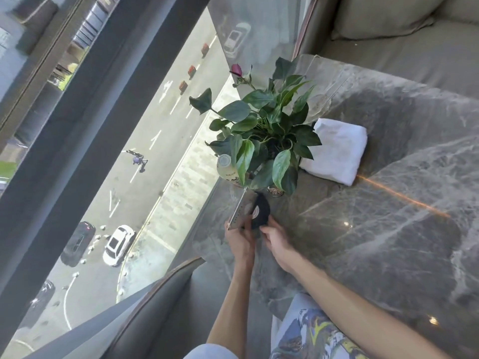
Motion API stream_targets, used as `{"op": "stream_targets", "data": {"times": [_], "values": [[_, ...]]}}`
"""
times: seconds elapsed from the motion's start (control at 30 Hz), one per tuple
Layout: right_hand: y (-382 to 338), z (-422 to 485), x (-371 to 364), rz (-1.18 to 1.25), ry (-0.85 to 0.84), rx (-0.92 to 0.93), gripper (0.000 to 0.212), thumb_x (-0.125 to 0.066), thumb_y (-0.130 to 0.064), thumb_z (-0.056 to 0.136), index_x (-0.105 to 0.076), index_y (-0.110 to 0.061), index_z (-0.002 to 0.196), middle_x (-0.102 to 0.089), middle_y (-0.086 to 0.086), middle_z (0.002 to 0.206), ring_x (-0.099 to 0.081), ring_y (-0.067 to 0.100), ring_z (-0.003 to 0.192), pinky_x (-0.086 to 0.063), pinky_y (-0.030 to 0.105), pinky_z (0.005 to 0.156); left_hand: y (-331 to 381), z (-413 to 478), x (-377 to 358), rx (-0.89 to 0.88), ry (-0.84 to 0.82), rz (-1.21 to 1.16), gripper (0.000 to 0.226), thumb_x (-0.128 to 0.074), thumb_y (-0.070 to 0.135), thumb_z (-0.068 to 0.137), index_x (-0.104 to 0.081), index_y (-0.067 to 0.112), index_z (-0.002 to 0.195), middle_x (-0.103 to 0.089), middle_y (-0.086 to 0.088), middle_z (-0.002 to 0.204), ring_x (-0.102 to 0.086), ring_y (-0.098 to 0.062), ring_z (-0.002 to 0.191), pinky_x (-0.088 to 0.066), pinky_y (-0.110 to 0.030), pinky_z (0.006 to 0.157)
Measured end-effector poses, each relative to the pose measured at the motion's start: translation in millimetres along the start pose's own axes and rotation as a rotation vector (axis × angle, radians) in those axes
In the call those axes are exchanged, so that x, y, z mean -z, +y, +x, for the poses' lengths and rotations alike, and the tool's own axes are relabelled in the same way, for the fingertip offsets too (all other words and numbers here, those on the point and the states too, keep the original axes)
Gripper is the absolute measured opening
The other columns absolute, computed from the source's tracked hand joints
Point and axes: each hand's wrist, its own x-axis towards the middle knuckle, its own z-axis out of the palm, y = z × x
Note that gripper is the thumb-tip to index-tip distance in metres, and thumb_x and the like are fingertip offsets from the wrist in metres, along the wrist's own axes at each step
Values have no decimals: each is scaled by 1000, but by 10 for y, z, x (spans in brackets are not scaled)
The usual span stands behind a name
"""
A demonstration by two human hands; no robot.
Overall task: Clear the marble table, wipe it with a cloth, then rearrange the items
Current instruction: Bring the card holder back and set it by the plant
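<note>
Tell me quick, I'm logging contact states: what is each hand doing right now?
Left hand: closed on the thin grey card, holding it at its near end.
Right hand: fingertips on the round black object; a full grip cannot be told.

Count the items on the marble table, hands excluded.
5 visible: potted plant, white folded cloth right of it, bottle at its left, flat card and dark round object by the hands. Leaves may hide more.
</note>
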Motion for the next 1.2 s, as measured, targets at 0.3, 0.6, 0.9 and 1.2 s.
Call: {"op": "stream_targets", "data": {"times": [0.3, 0.6, 0.9, 1.2], "values": [[-89, -35, -25, 100, -38, -47, 55, -46, -4, 96, -39, -20, 148, -55, 7, 142, -51, 14, 123, -42, 25, 96, -13, -25, -7, 68, -6, 47, 18, -64, 12, 90, -73, -3, 86, -70, -27, 92, -66, -46, 90, -51, -41, 65], [-287, -394, 530, -272, -33, -18, 38, -48, -20, 101, -50, -17, 138, -56, 7, 138, -55, 23, 124, -46, 38, 103, 226, -205, 193, -165, -138, 191, 22, -68, -8, 71, -68, 1, 92, -67, -4, 91, -59, -15, 84, -48, -32, 70], [-348, -1552, 2040, -614, 183, 477, 24, -51, -10, 98, -69, -19, 86, -71, 10, 95, -64, 24, 88, -51, 31, 82, 404, -1213, 433, 38, -379, 481, 51, -52, 14, 87, -51, 6, 137, -55, -16, 140, -52, -28, 129, -42, -35, 107], [924, -2855, 3706, -909, 537, 647, 27, -63, -16, 92, -68, -12, 118, -66, 8, 121, -61, 26, 116, -42, 29, 99, 670, -2948, -313, -451, -687, 823, 44, -48, 30, 94, -49, 23, 138, -59, -4, 139, -57, -24, 126, -46, -32, 100]]}}
